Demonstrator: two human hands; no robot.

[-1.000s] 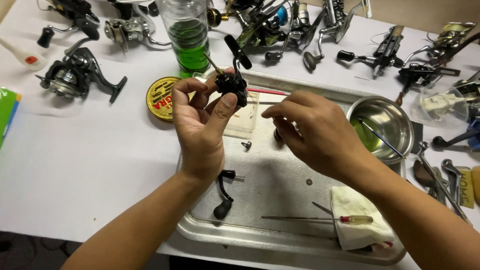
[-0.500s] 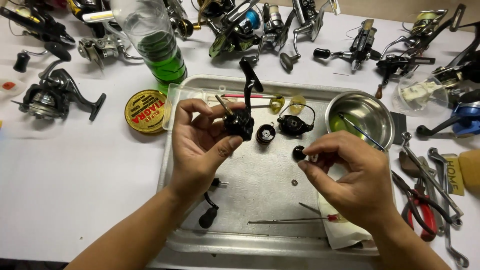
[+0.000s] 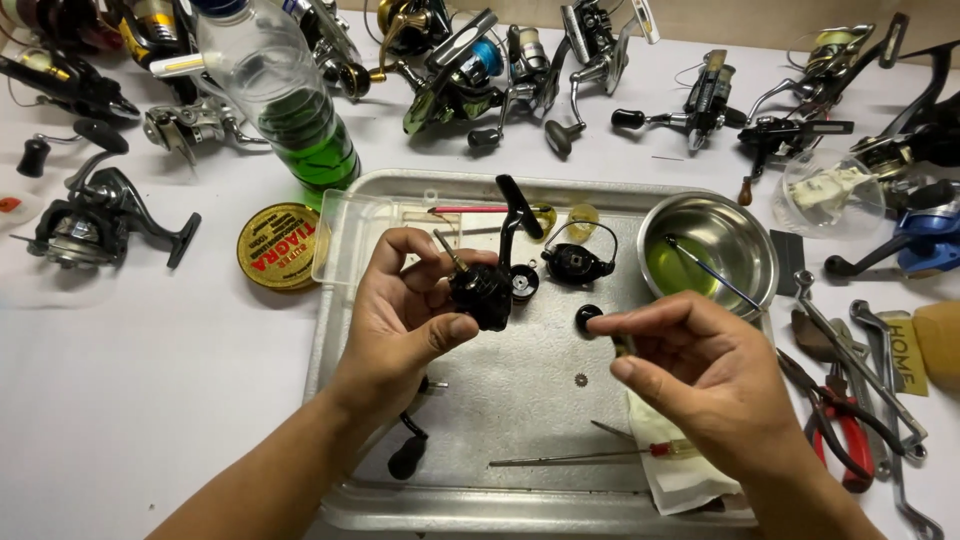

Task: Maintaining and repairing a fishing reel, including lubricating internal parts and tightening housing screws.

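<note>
My left hand grips a black fishing reel body over the metal tray, its foot sticking up. My right hand pinches a small black round part between thumb and forefinger, just right of the reel body. On the tray lie a black rotor with bail wire, a small round black part, a tiny gear, a black crank handle and a thin red-handled screwdriver beside a white cloth.
A steel bowl with green liquid and a thin tool stands at the tray's right corner. A bottle of green liquid, a round yellow tin, several reels along the back, and pliers and wrenches at right.
My right hand has drawn away from the reel body toward the right and now holds a small black part. The view shifted so the tray sits lower and more centred.
</note>
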